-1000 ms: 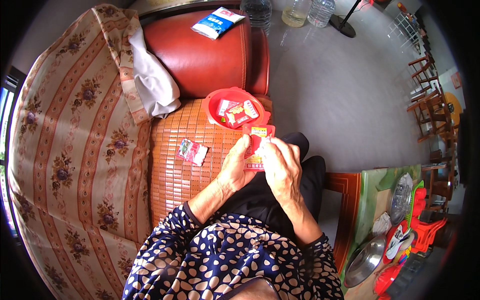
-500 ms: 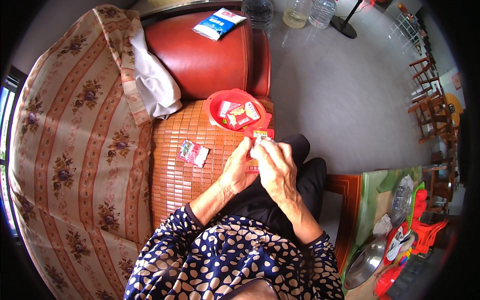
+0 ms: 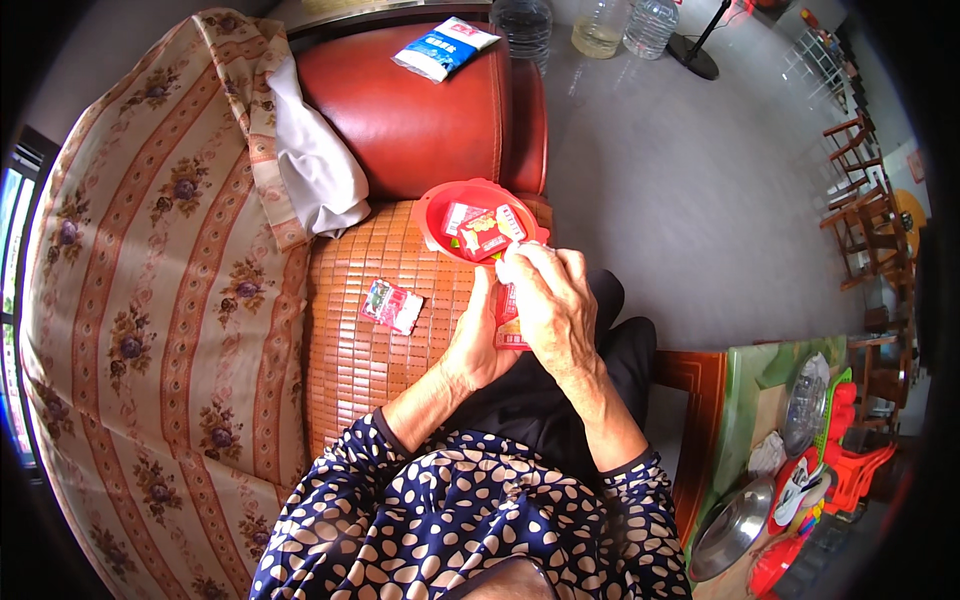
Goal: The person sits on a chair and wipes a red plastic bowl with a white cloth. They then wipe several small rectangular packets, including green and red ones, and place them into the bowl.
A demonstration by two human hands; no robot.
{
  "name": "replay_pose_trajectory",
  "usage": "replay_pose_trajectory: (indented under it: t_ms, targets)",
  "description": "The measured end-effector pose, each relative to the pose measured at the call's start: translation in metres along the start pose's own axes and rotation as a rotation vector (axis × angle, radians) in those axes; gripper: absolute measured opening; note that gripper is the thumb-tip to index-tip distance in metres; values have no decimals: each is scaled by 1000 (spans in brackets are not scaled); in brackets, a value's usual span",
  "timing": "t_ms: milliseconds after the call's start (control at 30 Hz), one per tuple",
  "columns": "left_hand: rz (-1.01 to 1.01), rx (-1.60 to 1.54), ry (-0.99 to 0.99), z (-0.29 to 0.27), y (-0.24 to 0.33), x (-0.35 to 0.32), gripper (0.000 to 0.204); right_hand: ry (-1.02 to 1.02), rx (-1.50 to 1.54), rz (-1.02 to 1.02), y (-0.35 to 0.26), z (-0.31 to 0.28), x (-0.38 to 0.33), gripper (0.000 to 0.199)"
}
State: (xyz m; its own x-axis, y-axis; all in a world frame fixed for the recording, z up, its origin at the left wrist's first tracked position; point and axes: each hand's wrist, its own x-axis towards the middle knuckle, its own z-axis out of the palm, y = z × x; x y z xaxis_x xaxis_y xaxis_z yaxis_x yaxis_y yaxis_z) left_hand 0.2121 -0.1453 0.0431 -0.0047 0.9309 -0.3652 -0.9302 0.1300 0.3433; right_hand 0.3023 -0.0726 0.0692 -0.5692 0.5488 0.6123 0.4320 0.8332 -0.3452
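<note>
My left hand (image 3: 474,338) is closed around a red packet (image 3: 509,328), held over my lap. Bent over the packet's upper end, my right hand (image 3: 556,312) pinches a small white wad (image 3: 504,268), perhaps tissue or cloth; its fingers cover much of both. Just beyond my fingertips sits a round red plastic bowl (image 3: 426,212). Several red packets (image 3: 488,232) lie inside it. Left of my hands, another red and white packet (image 3: 392,306) rests alone on the brown woven seat mat (image 3: 345,345).
A blue and white packet (image 3: 446,48) lies on the red leather armrest (image 3: 400,120). A flowered cloth (image 3: 150,300) drapes the left side. On the right stands a green-edged table (image 3: 735,430) with a metal bowl (image 3: 735,530). Large clear bottles (image 3: 598,30) stand on the floor beyond.
My right hand has moved slightly up, toward the bowl, with the white wad. The packet's yellowish top, visible before, is now covered by my fingers. My left hand stays on the packet.
</note>
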Motion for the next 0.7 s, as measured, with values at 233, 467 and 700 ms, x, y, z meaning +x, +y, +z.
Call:
replay_pose_trajectory:
  t_ms: [233,467,700]
  targets:
    - [-16,-94,-36,-8,3,7,73,-102,81,-19,-13,-6,-28,27]
    - [26,-72,-63,-12,2,11,55,-152,183,-4,-19,-27,-51,27]
    - [3,-83,-81,-15,-2,7,38,-132,89,12,-1,-41,-61,30]
